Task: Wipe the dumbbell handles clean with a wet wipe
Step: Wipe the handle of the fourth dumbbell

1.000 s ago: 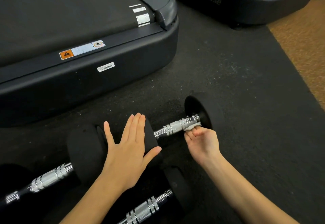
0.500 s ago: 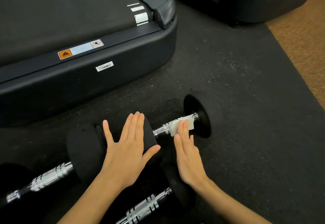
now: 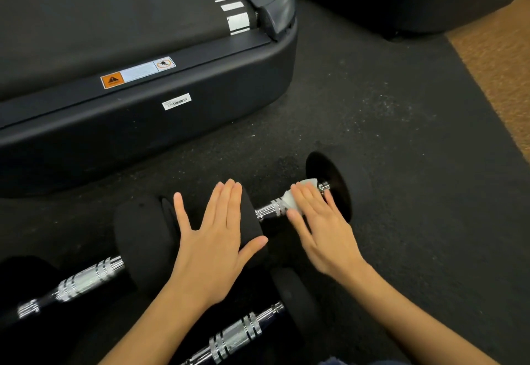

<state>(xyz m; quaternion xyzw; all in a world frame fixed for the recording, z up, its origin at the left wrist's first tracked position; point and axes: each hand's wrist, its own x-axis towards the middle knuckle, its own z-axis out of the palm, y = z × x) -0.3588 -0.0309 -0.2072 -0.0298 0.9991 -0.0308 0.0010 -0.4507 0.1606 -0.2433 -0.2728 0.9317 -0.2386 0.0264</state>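
Counting three dumbbells on the black floor mat (image 3: 401, 164), we see the far dumbbell (image 3: 329, 184) lying beside the near treadmill (image 3: 172, 124), one of two. Our left hand (image 3: 212, 238) rests flat, fingers straight, on its near weight. Our right hand (image 3: 321, 221) presses one wet wipe (image 3: 298, 192) onto its chrome handle (image 3: 269, 210) with straight fingers.

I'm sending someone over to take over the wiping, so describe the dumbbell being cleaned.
On the black mat before the treadmill lie three dumbbells. It's the farthest dumbbell, alone with a white wipe on its chrome handle under the right hand.
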